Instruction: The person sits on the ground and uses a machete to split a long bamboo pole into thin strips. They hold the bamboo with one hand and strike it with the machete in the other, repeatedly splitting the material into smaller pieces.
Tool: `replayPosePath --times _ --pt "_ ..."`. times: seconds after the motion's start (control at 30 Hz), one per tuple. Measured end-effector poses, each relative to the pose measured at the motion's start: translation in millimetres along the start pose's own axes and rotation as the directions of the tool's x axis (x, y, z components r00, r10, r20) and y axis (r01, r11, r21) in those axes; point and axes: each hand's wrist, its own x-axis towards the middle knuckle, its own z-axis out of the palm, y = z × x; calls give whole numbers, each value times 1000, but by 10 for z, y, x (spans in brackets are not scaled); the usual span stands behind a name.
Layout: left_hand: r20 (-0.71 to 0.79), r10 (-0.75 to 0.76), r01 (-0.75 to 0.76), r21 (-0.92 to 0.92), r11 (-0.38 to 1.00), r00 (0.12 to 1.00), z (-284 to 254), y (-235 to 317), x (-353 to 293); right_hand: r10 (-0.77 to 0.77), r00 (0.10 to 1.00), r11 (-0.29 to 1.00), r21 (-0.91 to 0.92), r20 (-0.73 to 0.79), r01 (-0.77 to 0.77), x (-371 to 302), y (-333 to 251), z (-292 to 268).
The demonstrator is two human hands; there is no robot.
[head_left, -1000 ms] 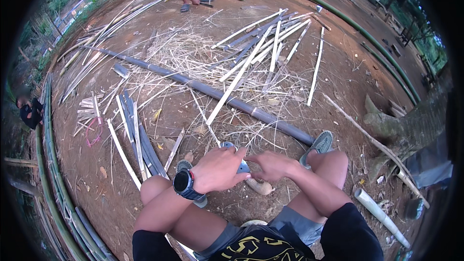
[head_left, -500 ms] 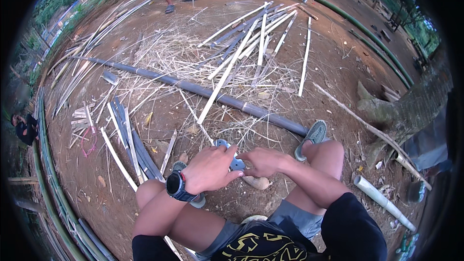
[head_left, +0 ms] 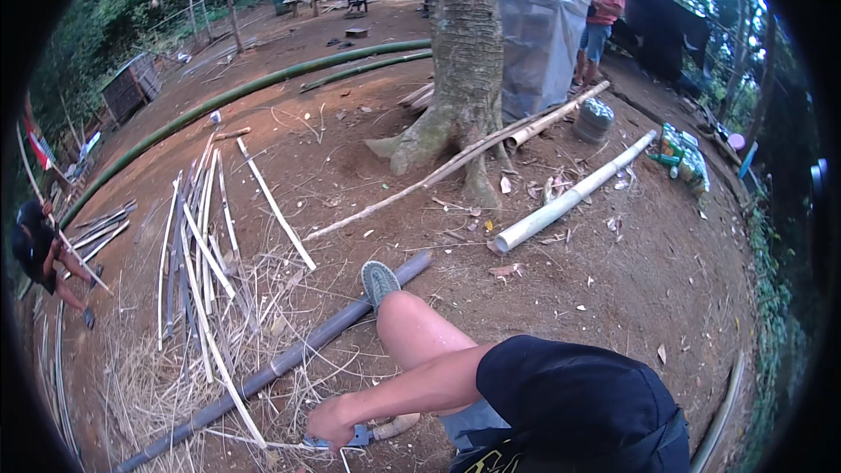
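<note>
My right hand (head_left: 333,423) is low in the head view, its fingers curled over a blue-grey metal tool (head_left: 360,436) whose exact kind I cannot make out. Parts of the metal show on either side of the hand. A pale wooden piece, like a handle (head_left: 396,427), lies against the tool on the right; whether they are joined is unclear. A thin pale bamboo strip (head_left: 279,446) runs toward the tool from the left. My left hand is out of the picture.
A long dark bamboo pole (head_left: 293,353) lies on the dirt under my shoe (head_left: 380,284). Split bamboo strips (head_left: 203,245) and shavings spread left. A tree trunk (head_left: 469,44) and thick pale bamboo (head_left: 574,197) are ahead. People stand far right (head_left: 604,13) and left (head_left: 44,245).
My view has swung to the right, bringing in the tree, the tarp and a standing person. My left hand has dropped out of view; my right hand stays at the metal tool.
</note>
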Motion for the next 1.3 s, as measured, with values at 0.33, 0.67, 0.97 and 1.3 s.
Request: replayPosePath --times 0.33,0.67,0.97,1.3 --pt "168 -121 124 -4 992 978 -120 157 93 47 994 998 57 -97 -41 -51 101 -34" --pt "143 -78 84 -33 996 987 -230 412 158 40 999 998 -43 -12 -40 34 11 -62" --pt "114 -80 76 40 996 990 -206 300 171 2 994 1000 0 -108 -2 34 52 9" --pt "60 -36 35 18 999 998 -198 171 145 3 1000 999 41 -13 -3 -70 -117 -126"
